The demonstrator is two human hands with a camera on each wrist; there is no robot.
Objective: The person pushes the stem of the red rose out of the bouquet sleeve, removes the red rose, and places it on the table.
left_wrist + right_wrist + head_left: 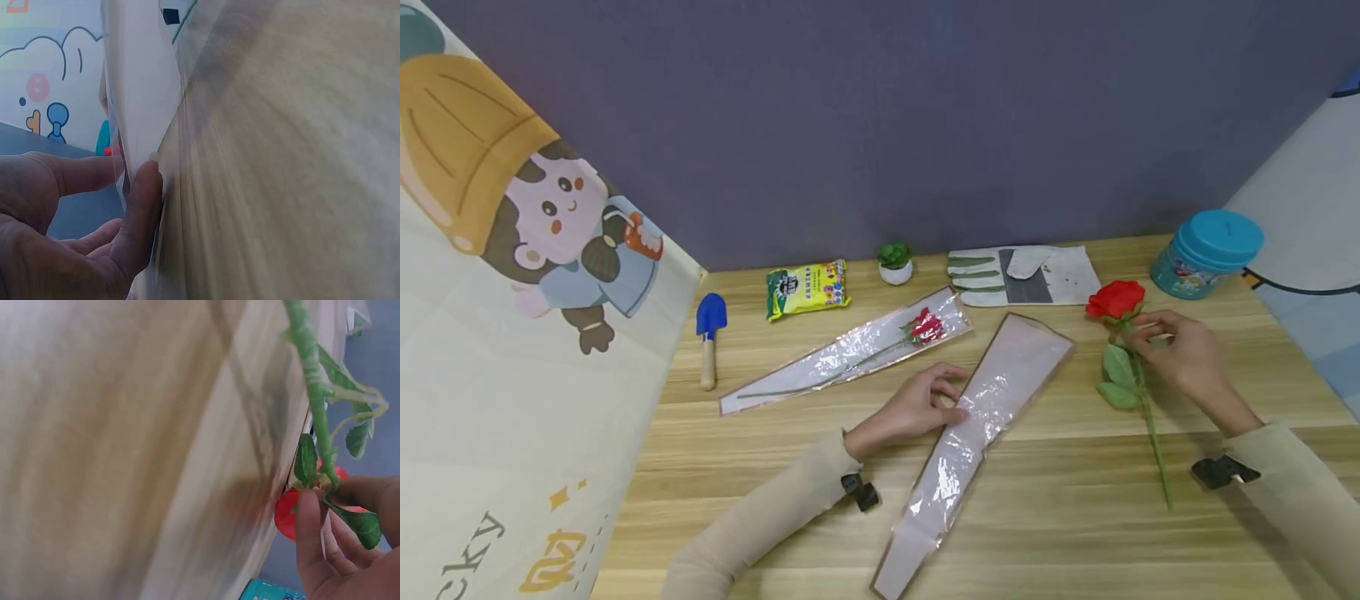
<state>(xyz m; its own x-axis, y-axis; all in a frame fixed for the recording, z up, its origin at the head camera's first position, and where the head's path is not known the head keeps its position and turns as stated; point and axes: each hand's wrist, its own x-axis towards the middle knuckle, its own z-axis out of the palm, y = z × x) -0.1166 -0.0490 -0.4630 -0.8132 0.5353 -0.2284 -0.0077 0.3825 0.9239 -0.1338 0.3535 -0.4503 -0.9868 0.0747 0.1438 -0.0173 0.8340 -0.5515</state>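
My right hand [1183,354] pinches the stem of a red artificial rose [1116,300] just under its bloom. The stem with green leaves [1120,377] hangs down toward the front. In the right wrist view, thumb and finger meet on the green stem [312,381] close to the red petals. My left hand [917,404] holds the left edge of a long, tapered flower sleeve [977,408], its wide end pointing away from me. The left wrist view has the thumb and a finger on either side of the sleeve [140,81]. No flower shows inside this sleeve.
Behind my left hand lies another clear sleeve [805,375] with a red rose [925,325] inside. Along the back are a yellow-green packet [807,289], a small potted plant [895,262], work gloves [1022,275] and a blue tub [1206,254]. A toy shovel [710,337] lies at left.
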